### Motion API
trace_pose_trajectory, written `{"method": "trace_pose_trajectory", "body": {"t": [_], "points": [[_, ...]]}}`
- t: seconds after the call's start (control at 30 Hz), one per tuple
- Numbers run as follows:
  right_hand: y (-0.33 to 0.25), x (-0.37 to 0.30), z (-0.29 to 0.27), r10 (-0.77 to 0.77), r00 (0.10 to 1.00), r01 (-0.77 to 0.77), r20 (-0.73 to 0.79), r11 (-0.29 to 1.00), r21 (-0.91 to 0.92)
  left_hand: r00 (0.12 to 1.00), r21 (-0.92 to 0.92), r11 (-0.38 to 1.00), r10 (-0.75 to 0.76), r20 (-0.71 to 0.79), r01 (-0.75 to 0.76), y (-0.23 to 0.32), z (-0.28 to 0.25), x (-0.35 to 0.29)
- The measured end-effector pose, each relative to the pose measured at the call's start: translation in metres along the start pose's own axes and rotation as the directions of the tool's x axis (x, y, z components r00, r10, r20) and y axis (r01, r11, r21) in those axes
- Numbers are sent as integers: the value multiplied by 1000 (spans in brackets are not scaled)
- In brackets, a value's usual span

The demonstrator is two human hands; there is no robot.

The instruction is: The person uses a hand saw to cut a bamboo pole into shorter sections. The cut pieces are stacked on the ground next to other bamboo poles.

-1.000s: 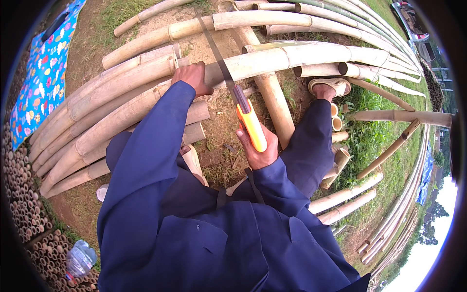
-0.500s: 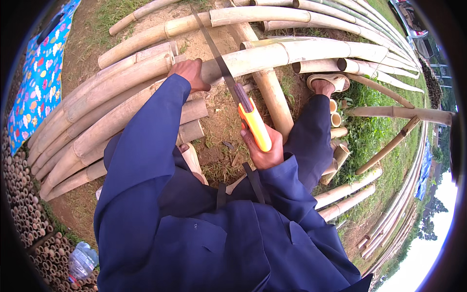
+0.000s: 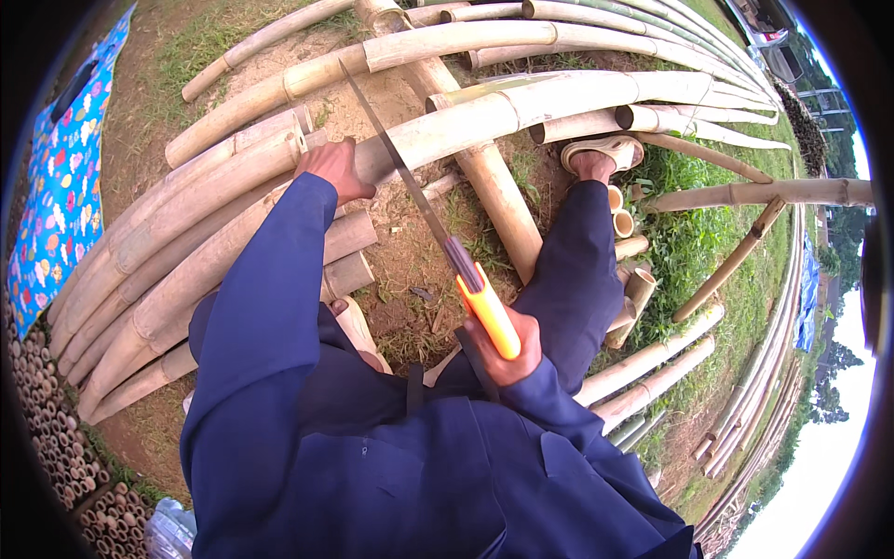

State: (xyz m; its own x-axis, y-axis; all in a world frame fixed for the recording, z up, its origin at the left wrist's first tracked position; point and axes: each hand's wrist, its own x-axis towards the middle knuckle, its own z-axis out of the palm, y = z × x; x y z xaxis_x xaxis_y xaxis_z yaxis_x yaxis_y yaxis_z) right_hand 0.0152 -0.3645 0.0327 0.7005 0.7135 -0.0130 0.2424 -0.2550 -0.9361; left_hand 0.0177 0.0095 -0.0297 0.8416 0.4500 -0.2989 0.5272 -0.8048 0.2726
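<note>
My right hand (image 3: 519,352) is closed around the orange-yellow handle of a handsaw (image 3: 489,317). The saw's long thin blade slants up and to the left, lying across a thick bamboo pole (image 3: 559,96) just right of my left hand. My left hand (image 3: 335,170) is wrapped over that pole and presses on it; some of its fingers are hidden behind the bamboo. Beneath, a crosswise bamboo log (image 3: 503,200) supports the pole. Pale sawdust covers the soil beyond the blade.
Several cut bamboo poles (image 3: 186,196) lie stacked to the left. Short bamboo pieces (image 3: 638,289) sit by my right leg, near a bamboo trestle (image 3: 736,194). Bundled tubes (image 3: 56,419), a clear plastic bottle (image 3: 169,529) and a blue patterned sheet (image 3: 65,186) are at the left.
My right hand has drawn the saw back toward me, so its handle sits lower. The left hand stays on the pole. The whole view has shifted slightly.
</note>
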Motion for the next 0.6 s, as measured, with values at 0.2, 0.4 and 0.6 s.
{"method": "trace_pose_trajectory", "body": {"t": [0.2,0.4,0.6], "points": [[-30,-25,-26,12,1000,-16,-26,990,-139,1000,17,1000,-22,-10,23,11,5,5],[7,26,14,78,997,-78,-24,997,3,999,7,1000,19,-29,-19,11,5,-6],[-13,-84,-37,12,1000,-16,-26,992,-124,999,-1,1000,-29,-30,29,8,6,-2]]}}
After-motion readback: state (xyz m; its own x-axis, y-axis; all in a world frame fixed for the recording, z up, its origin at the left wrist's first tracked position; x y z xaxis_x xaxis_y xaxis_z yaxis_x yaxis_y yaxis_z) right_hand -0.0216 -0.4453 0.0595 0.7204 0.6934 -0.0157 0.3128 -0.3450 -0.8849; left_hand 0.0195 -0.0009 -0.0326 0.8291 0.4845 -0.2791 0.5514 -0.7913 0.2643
